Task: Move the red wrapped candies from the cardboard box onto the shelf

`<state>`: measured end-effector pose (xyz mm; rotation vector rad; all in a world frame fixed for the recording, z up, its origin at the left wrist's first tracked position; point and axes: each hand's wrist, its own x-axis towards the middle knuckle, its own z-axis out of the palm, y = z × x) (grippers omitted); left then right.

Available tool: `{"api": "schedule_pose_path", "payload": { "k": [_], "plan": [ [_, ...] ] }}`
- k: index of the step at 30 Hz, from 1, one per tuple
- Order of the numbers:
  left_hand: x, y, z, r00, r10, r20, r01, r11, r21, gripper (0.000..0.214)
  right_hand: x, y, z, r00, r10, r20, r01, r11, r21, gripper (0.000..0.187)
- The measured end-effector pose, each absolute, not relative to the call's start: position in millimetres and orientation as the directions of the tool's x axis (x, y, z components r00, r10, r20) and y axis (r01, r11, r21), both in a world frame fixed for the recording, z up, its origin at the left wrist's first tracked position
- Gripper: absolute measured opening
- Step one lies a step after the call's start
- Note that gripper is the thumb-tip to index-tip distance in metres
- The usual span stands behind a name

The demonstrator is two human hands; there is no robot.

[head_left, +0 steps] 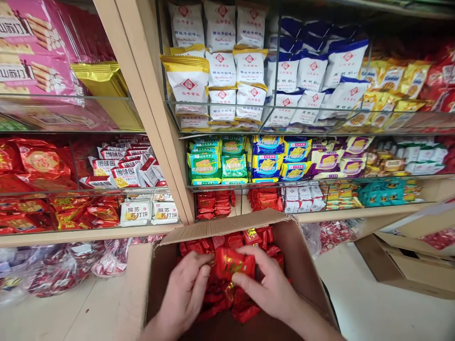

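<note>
An open cardboard box [298, 265] sits in front of me, partly filled with small red snack packets [245, 308]. Both my hands are inside it. My left hand [185, 289] and my right hand [266, 284] pinch one red packet with gold print [232, 264] between them, left fingers on its left end, right fingers around its right side and underside. The packet is lifted just above the pile.
Store shelves behind the box hold white, yellow and blue snack bags [249, 71], green and blue cracker packs [234, 161], and red packets [215, 203] on the shelf just behind the box. Clear bags of red sweets [64, 270] lie on the floor at left. Another cardboard box [408, 265] stands at right.
</note>
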<state>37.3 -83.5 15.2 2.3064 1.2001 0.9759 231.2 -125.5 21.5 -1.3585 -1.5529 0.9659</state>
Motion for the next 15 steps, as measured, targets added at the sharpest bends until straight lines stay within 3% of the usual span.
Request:
{"api": "schedule_pose_path", "payload": {
  "k": [3,5,9,11,15],
  "plan": [
    [15,-47,32,0.426,0.794,0.434,0.723,-0.587,0.364,0.02,246,-93,39,-0.008,0.957,0.289,0.591,0.238,-0.771,0.031],
    [5,-23,33,0.391,0.838,0.381,0.824,-0.503,0.26,0.026,251,-63,45,-0.081,0.951,0.299,0.729,0.261,-0.633,0.029],
    [-1,-1,17,0.315,0.913,0.259,0.924,-0.358,0.137,0.035,245,2,34,-0.081,0.997,0.021,0.913,0.082,-0.4,0.03],
    [0,-2,11,0.306,0.919,0.25,0.937,-0.337,0.092,0.035,238,31,21,-0.004,0.996,-0.086,0.937,-0.026,-0.349,0.03],
    [1,-8,6,0.312,0.912,0.268,0.936,-0.343,0.079,0.033,229,78,-9,0.083,0.983,-0.163,0.94,-0.132,-0.315,0.021]
  ]
}}
